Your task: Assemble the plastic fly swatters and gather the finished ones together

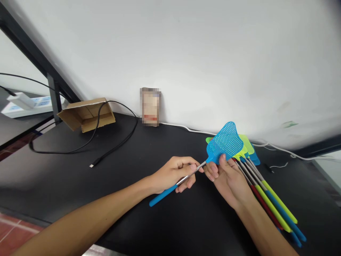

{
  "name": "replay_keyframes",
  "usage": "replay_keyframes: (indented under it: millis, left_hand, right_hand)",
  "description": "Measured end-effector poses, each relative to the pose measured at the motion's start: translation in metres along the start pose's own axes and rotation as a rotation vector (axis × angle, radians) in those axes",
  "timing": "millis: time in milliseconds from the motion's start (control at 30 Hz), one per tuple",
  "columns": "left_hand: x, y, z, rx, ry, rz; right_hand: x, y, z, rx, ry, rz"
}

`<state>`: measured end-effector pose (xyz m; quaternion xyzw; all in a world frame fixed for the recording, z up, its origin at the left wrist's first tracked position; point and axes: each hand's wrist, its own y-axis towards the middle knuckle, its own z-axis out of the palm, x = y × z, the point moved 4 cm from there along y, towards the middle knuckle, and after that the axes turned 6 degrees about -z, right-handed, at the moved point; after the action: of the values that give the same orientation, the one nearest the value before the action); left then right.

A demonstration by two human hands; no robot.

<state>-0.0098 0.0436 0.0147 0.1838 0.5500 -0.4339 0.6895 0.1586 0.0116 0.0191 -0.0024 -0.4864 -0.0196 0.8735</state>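
A blue fly swatter with a metal rod and a blue handle is held up between both hands, slanting from lower left to upper right. My left hand is closed around its metal rod, just above the handle. At the base of the perforated head, my right hand grips the swatter with the thumb on the near side. Beyond my right hand and forearm lies a pile of fly swatters in yellow-green, blue and red, partly covered by the held head and my arm.
On the black table an open cardboard box lies at the left. A black cable loops in front of it. A blurred-out upright item leans on the white wall. Along the wall runs a white cord.
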Motion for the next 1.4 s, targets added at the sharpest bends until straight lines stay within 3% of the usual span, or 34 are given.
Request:
replay_keyframes:
  millis: [500, 800, 1100, 1400]
  left_hand:
    - [-0.002, -0.003, 0.005, 0.043, -0.076, 0.024]
    - [-0.002, -0.002, 0.002, -0.033, -0.046, 0.059]
    - [-0.003, -0.004, 0.005, -0.244, 0.190, 0.091]
    - [-0.016, -0.016, 0.011, -0.416, 0.763, 0.223]
  right_hand:
    - [0.001, -0.001, 0.000, 0.060, -0.034, -0.034]
    - [-0.003, -0.004, -0.001, 0.000, -0.288, -0.139]
    - [-0.011, -0.012, -0.003, -0.130, -0.448, -0.245]
    - [-0.019, -0.020, -0.005, -0.236, -0.517, -0.276]
